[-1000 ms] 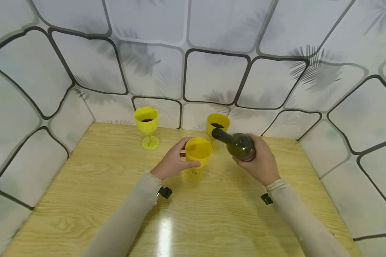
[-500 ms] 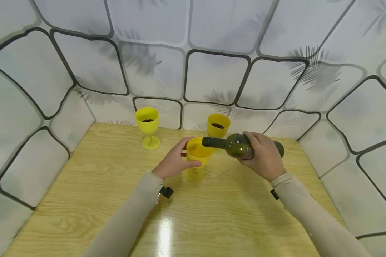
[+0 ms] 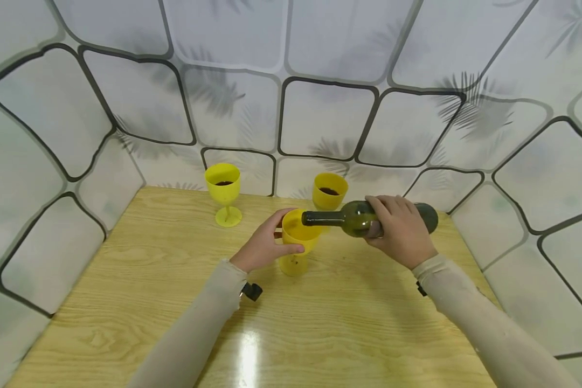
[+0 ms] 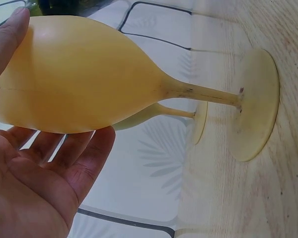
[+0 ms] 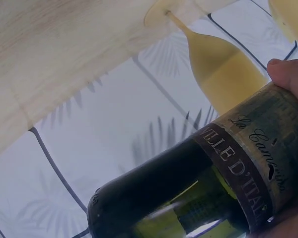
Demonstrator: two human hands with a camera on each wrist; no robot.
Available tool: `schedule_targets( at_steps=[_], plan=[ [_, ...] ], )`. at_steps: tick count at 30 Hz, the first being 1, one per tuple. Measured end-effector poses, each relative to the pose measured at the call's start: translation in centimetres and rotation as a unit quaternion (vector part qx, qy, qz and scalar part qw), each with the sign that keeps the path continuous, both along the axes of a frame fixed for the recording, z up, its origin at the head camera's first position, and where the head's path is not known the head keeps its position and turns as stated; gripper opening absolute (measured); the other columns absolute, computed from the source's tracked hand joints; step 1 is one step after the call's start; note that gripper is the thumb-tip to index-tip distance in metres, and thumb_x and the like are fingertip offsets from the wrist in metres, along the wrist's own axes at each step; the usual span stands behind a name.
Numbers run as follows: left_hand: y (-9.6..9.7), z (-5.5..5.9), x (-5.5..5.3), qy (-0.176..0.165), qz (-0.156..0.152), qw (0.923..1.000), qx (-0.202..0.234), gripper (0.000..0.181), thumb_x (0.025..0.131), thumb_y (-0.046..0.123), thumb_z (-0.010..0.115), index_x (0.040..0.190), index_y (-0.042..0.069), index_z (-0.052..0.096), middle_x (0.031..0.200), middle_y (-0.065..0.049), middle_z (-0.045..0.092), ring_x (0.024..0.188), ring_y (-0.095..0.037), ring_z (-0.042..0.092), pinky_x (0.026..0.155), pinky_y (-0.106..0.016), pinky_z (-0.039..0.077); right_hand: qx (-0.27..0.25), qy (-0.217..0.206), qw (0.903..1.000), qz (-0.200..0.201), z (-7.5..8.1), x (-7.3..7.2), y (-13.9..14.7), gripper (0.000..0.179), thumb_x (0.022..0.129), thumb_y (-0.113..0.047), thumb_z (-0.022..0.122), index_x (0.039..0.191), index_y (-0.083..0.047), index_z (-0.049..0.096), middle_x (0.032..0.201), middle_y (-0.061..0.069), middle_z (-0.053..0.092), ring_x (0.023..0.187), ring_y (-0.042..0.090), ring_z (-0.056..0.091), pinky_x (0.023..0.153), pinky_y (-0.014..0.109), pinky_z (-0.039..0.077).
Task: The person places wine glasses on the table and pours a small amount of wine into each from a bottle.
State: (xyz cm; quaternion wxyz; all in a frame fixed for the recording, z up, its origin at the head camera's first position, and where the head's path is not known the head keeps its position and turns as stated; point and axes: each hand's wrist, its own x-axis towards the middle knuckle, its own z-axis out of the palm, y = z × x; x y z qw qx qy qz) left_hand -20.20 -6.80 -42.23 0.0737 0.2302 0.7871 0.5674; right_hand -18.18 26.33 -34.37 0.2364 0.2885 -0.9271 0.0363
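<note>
My left hand (image 3: 261, 243) holds a yellow plastic goblet (image 3: 298, 238) round its bowl, thumb on the near side and fingers behind. The goblet stands upright, its foot (image 4: 256, 106) on the table in the left wrist view. My right hand (image 3: 401, 231) grips a dark green wine bottle (image 3: 356, 218) round its body, over part of the label (image 5: 258, 148). The bottle lies almost level, its neck pointing left and its mouth over the goblet's right rim. No stream of liquid is visible at the mouth. The bottom of the held goblet's bowl is partly hidden.
Two more yellow goblets stand near the back wall, both with dark liquid: one at the left (image 3: 224, 189), one at the right (image 3: 327, 200) just behind the bottle neck. Patterned walls (image 3: 327, 118) enclose the wooden table (image 3: 320, 334) at the back and both sides.
My right hand has tipped the bottle from slanting to nearly level and shifted right, bringing the mouth left over the goblet. The left hand and goblet have stayed in place.
</note>
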Motion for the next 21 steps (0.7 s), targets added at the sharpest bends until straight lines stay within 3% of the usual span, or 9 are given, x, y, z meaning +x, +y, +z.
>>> schedule_targets(
  at_steps=[21],
  plan=[
    [0.0,0.3,0.2,-0.012,-0.001,0.9999,0.004,0.085,0.083,0.046,0.087,0.154,0.031,0.041,0.143,0.009,0.053,0.127,-0.019,0.055,0.109,-0.046,0.048,0.064,0.033,0.9973,0.012,2.0,-0.3,0.0,0.066,0.081,-0.015,0.078,0.141,-0.002,0.055,0.12,0.023,0.063,0.109,0.043,0.059,0.104,0.061,0.044]
  ],
)
